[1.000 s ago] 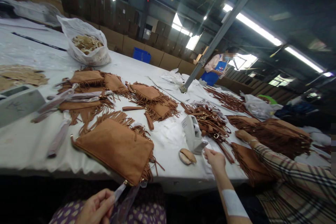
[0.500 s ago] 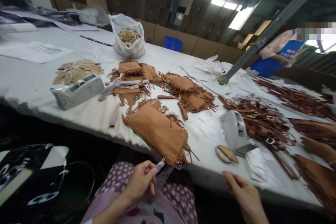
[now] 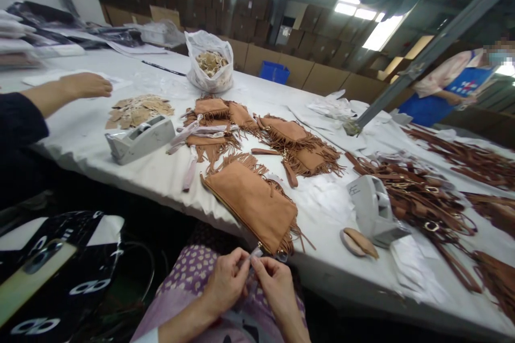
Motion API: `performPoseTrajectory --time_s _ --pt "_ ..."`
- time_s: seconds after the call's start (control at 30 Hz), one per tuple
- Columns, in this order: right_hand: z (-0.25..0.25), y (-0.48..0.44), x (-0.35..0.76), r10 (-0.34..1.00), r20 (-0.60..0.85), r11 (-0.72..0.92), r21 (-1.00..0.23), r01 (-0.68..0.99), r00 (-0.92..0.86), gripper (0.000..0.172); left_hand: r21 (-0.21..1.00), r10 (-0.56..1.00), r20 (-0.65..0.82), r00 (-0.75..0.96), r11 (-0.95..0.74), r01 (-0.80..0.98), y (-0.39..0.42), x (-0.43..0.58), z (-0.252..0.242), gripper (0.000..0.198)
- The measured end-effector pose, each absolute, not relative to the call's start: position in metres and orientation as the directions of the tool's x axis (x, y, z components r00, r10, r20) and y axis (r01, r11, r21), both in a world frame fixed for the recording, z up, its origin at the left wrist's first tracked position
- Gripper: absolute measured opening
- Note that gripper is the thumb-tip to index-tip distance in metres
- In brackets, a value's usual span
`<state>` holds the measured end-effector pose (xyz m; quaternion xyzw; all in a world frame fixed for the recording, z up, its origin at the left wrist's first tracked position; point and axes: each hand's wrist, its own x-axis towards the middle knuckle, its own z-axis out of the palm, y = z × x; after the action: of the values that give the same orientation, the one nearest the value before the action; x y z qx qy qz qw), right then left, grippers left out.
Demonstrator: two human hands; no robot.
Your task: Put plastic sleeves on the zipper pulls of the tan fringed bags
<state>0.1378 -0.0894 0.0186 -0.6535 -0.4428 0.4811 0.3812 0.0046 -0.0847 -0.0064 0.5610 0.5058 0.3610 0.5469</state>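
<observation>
A tan fringed pouch (image 3: 251, 198) lies at the table's near edge, its zipper side toward me. From its near corner hangs a wrist strap (image 3: 256, 252) wrapped in thin pale plastic. My left hand (image 3: 227, 281) pinches this wrapped strap over my lap. Beside it, my right hand (image 3: 277, 283) has its thumb and fingers closed on the same wrapping, touching the left fingertips. Beyond the pouch lie more fringed pouches (image 3: 287, 131), some with wrapped straps.
Tape dispensers stand at left (image 3: 140, 139) and right (image 3: 374, 211). Nearby are a pile of tan scraps (image 3: 140, 110), a plastic bag (image 3: 209, 83), brown straps (image 3: 418, 187) and white sheets (image 3: 414, 270). Another person's hand (image 3: 86, 86) reaches in from the left; a person in a blue apron (image 3: 454, 88) stands far right.
My right hand has moved left from beside the right tape dispenser to the wrapped strap and closed on it. Another person's arm has appeared at left; the one at far right is gone.
</observation>
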Motion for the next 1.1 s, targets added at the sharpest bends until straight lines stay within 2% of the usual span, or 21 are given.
performPoseTrajectory --time_s 0.13,0.33,0.47,0.53,0.67,0.73,0.83,0.93,1.0,1.1 --pt "0.012 -0.089 0.135 0.909 -0.364 -0.400 -0.899 0.179 0.201 0.046 0.980 0.957 -0.168 0.236 0.135 0.149 -0.085 0.004 -0.009 0.028" --pt "0.011 -0.089 0.131 0.863 -0.481 -0.481 -0.876 -0.040 0.152 0.043 0.977 0.944 -0.209 0.254 0.192 0.092 -0.085 0.007 -0.017 0.027" --pt "0.005 -0.085 0.127 0.858 -0.483 -0.489 -0.872 -0.011 0.173 0.044 0.977 0.969 -0.204 0.143 0.191 0.097 -0.088 0.009 -0.021 0.022" --pt "0.001 -0.083 0.125 0.852 -0.492 -0.497 -0.868 -0.018 0.181 0.045 0.980 0.989 -0.110 0.100 0.091 0.178 -0.089 0.007 -0.023 0.025" --pt "-0.003 -0.083 0.122 0.848 -0.492 -0.492 -0.869 -0.053 0.195 0.046 0.888 0.953 0.198 0.228 -0.273 0.369 -0.090 -0.001 -0.028 0.030" --pt "-0.004 -0.084 0.122 0.849 -0.488 -0.488 -0.871 -0.055 0.202 0.047 0.859 0.938 0.239 0.251 -0.325 0.395 -0.089 -0.004 -0.028 0.033" --pt "-0.004 -0.085 0.122 0.853 -0.487 -0.483 -0.873 -0.067 0.187 0.047 0.911 0.965 0.139 0.220 -0.212 0.353 -0.087 -0.004 -0.023 0.030" --pt "-0.003 -0.086 0.125 0.870 -0.474 -0.468 -0.881 -0.075 0.139 0.046 0.974 0.975 -0.125 0.182 0.086 0.210 -0.082 0.001 -0.016 0.024" --pt "-0.002 -0.086 0.127 0.883 -0.457 -0.452 -0.889 -0.068 0.110 0.047 0.960 0.943 -0.281 0.179 0.276 0.056 -0.079 0.004 -0.013 0.023" --pt "-0.002 -0.086 0.132 0.896 -0.434 -0.430 -0.901 -0.054 0.091 0.047 0.877 0.889 -0.410 0.203 0.445 -0.179 -0.074 0.006 -0.010 0.024"
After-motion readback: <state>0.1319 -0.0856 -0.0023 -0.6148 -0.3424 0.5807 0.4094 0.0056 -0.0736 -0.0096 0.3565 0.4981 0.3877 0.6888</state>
